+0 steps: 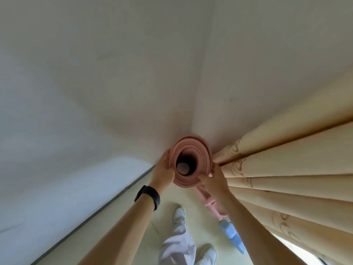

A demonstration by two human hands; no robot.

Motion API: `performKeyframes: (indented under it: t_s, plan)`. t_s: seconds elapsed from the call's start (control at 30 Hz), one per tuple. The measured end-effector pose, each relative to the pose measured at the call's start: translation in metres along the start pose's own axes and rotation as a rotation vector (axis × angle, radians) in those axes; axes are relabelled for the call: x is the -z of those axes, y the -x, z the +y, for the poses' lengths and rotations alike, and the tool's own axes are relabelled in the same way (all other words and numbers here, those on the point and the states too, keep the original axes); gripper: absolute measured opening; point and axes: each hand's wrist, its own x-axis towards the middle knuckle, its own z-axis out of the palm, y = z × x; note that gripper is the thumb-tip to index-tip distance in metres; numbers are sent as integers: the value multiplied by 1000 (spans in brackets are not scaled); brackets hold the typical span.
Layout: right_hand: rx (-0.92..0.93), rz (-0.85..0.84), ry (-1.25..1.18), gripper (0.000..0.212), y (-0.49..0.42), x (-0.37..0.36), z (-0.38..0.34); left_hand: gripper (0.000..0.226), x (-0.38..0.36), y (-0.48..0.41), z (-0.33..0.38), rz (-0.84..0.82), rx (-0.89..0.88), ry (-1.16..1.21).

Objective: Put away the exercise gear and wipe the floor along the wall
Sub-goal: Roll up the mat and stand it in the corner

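Observation:
A rolled pink exercise mat (196, 150) stands upright in the corner of the room, and I look down into its open end. My left hand (164, 173) grips the roll's left side, fingers curled over the rim. My right hand (214, 178) holds the roll's lower right edge, fingertips pinching the outer layers. A mop with a pink handle (211, 204) and a blue head (232, 238) lies on the floor under my right forearm.
White walls meet in the corner behind the mat. A beige patterned curtain (286, 173) hangs close on the right, touching the mat. A dark baseboard (99, 213) runs along the left wall. My legs and white shoes (179, 213) stand on the pale floor.

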Motion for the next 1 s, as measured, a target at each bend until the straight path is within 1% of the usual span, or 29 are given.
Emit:
performKeyframes:
  t_s: [0.07,0.17,0.23,0.3,0.33,0.37,0.4,0.47,0.53,0.57,0.63,0.73,0.77,0.8,0.83,0.87,0.93,1.0]
  plan:
    - [9,46,15,48,-28,0,-1,34,-2,-30,-4,-15,17,19]
    - [36,58,21,49,-58,-2,-3,56,-8,-69,-13,-55,88,-32]
    - [32,32,22,52,-73,-9,-11,60,-12,-85,-16,-56,163,32]
    - [11,7,17,77,-88,-15,-18,60,-14,-98,-12,-34,199,124]
    - [-3,-11,-3,81,-97,-15,-19,62,-14,-106,-9,-22,201,164]
    - [-14,-24,-44,78,-104,-13,-22,63,-14,-112,-5,-16,205,216]
    - [-48,-25,-92,69,-109,-10,-29,64,-15,-118,-2,-18,214,263]
    - [-117,-6,-166,40,-113,-1,-42,62,-20,-126,7,-45,227,319]
    - [-120,25,-193,7,-119,9,-47,57,-28,-130,14,-67,210,302]
    - [-106,33,-182,4,-121,12,-46,56,-30,-131,15,-69,203,294]
    - [-84,38,-167,13,-120,16,-42,55,-33,-129,14,-61,197,306]
    - [-42,49,-149,9,-122,6,-35,58,-22,-128,3,-79,200,259]
    - [-23,55,-131,28,-125,5,-29,61,-22,-128,2,-100,193,212]
    - [-15,70,-129,53,-131,5,-24,65,-23,-128,3,-122,187,176]
    - [-24,90,-129,69,-139,4,-18,67,-25,-129,5,-137,189,152]
    - [-25,101,-117,70,-148,5,-9,70,-29,-131,8,-146,196,143]
    - [-22,98,-90,55,-146,7,-18,70,-37,-134,11,-145,212,143]
    - [-51,68,-107,51,-143,13,-24,71,-43,-134,13,-141,209,134]
